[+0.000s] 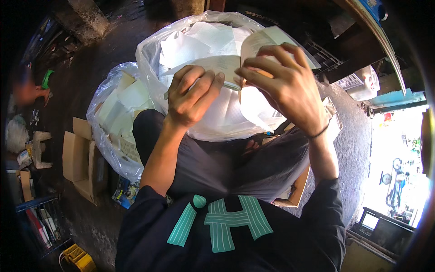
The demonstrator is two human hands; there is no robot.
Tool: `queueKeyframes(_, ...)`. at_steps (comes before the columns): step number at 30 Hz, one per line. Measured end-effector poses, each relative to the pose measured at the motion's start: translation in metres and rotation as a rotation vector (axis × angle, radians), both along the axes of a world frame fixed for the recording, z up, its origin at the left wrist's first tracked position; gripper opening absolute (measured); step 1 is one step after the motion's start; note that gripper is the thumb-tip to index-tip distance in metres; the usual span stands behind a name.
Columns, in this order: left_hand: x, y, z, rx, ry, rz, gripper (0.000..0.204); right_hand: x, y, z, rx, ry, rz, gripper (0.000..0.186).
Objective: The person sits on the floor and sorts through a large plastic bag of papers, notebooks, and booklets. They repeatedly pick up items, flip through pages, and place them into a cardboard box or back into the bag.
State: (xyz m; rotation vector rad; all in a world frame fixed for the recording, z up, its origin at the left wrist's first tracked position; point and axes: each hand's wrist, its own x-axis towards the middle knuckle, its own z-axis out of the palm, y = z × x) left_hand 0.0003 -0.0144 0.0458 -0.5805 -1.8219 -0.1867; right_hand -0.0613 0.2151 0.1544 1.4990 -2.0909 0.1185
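A thin open booklet (230, 72) with pale printed pages is held over a large clear plastic bag (199, 134) heaped with white sheets (182, 47). My left hand (190, 94) has its fingers curled on the booklet's left part. My right hand (283, 88) is on the booklet's right part, fingers bent around its pages; some fingertips are hidden. One pale sheet (251, 110) hangs below the right hand. Both hands are above my crossed legs.
A second plastic bag (99, 133) of paper stands at left, beside an open cardboard box (81, 167). A wire crate (38, 222) and yellow object (77, 260) lie lower left. A white plastic container (367, 86) is at right, near a bright doorway with a two-wheeler (395, 186).
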Motion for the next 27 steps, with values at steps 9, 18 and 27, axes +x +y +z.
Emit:
queueKeyframes(9, 0.004, 0.003, 0.001, 0.014, 0.030, -0.036, 0.016, -0.010, -0.001, -0.012, -0.181, -0.120, 0.048, 0.013)
queueKeyframes(18, 0.010, 0.005, 0.010, 0.120, -0.159, 0.138, 0.035, 0.002, -0.010, -0.052, -0.223, -0.276, -0.114, 0.007)
queueKeyframes(27, -0.001, 0.005, -0.024, 1.208, -1.132, -0.360, 0.041, 0.022, -0.034, -0.082, -0.324, -0.294, -0.361, 0.011)
